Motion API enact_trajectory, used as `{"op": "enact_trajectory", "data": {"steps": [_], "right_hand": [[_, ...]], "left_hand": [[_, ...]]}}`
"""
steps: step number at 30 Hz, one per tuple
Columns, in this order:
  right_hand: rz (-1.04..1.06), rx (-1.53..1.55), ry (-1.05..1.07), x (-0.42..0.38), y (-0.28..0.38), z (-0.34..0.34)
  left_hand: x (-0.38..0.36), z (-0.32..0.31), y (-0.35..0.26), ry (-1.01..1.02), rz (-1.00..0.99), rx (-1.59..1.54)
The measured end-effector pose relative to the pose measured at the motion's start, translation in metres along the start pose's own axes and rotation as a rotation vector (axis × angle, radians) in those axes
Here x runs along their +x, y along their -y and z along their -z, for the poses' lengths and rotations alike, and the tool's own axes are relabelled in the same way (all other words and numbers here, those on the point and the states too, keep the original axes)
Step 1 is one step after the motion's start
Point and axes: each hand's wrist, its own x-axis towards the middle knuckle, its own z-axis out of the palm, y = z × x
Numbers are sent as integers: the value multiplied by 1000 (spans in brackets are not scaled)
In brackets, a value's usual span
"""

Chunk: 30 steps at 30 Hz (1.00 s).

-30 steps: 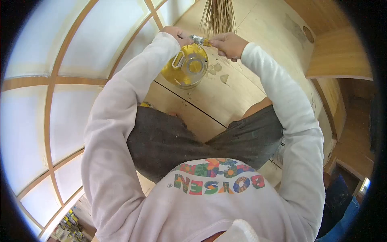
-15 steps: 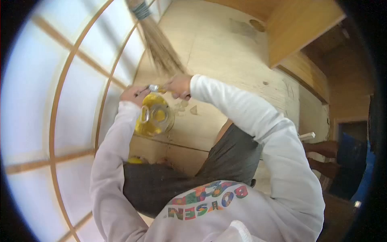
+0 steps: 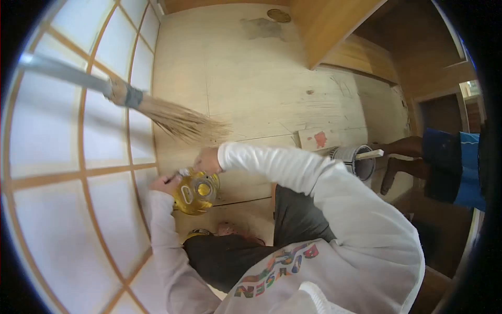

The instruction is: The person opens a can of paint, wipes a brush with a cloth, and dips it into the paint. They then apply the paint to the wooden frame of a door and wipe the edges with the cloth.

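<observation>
A clear jug with yellow liquid stands on the floor at the left of the head view, close to the window panels. Against its upper left side is my left hand, fingers curled. My right hand is closed just above the jug. Both meet around a small pale shiny object, too blurred to name. A straw broom with a grey handle lies slanted beyond my hands.
White panels with wooden bars line the left side. At the right are a bucket with a stick across it, a board with a red patch, and another person's legs. A wooden cabinet stands at the upper right.
The head view has shifted, bringing the bucket, the board and more of the other person into sight. My hands are lower in the picture, closer to the jug, and the broom appears more slanted.
</observation>
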Motion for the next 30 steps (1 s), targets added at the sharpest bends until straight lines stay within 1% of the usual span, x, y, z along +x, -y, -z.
{"op": "enact_trajectory", "data": {"steps": [1,2,3,4,5,6,7,9,10,11,12,13,14,15,17,18,19,20,21,22,24,25,26,27,28,29,30], "right_hand": [[-45,49,27,1,2,-8],[-88,102,53,1,10,-15],[-202,237,-2,-11,29,-10],[-314,373,-55,-29,51,-6],[-234,291,-145,-41,65,-17],[-154,202,-234,-54,74,-35],[-245,351,-266,-70,92,-51],[-466,696,-262,-112,131,-38],[-589,900,-224,-134,152,-22],[-395,659,-346,-159,161,-27],[-204,412,-458,-176,169,-30],[-489,807,-260,-194,190,16],[-761,1192,-35,-211,210,67],[-748,1202,-44,-225,223,76],[-874,1525,-273,-250,238,83],[-856,1533,-279,-255,243,92],[-940,1479,-362,-260,245,101],[-1023,1422,-441,-267,250,107],[-1002,1488,-558,-270,252,108],[-990,1496,-559,-276,258,126],[-974,1632,-724,-289,265,166],[-959,1619,-745,-298,267,173],[-952,1523,-761,-306,261,178],[-941,1413,-785,-316,251,191],[-919,1378,-824,-329,249,217],[-846,1570,-822,-343,254,239],[-762,1760,-808,-352,255,256]], "left_hand": [[-5,5,-6,37,83,44],[-7,-1,11,3,56,1],[-12,-8,29,-34,29,-45],[-27,-12,29,-32,-12,-33],[-44,-14,18,-26,-51,-18],[-63,-14,-4,15,32,30],[-76,-16,-12,66,4,175],[-102,-27,-16,167,-38,240],[-117,-24,-43,292,-23,148],[-134,-20,-74,414,-4,58],[-146,-14,-101,459,11,37],[-159,-9,-130,498,28,22],[-169,-2,-160,529,-4,22],[-177,3,-188,559,-36,20],[-188,6,-233,543,-30,67],[-190,8,-252,529,-26,100],[-188,9,-269,522,-25,113],[-189,8,-285,487,-80,171],[-194,8,-302,452,-132,229],[-200,11,-326,446,-129,240],[-210,18,-379,324,-213,104],[-210,20,-396,343,-212,48],[-201,16,-401,334,-251,52],[-188,9,-396,414,-216,-55],[-184,12,-427,497,-177,-156],[-183,15,-455,514,-71,122],[-178,11,-467,498,-103,131]]}}
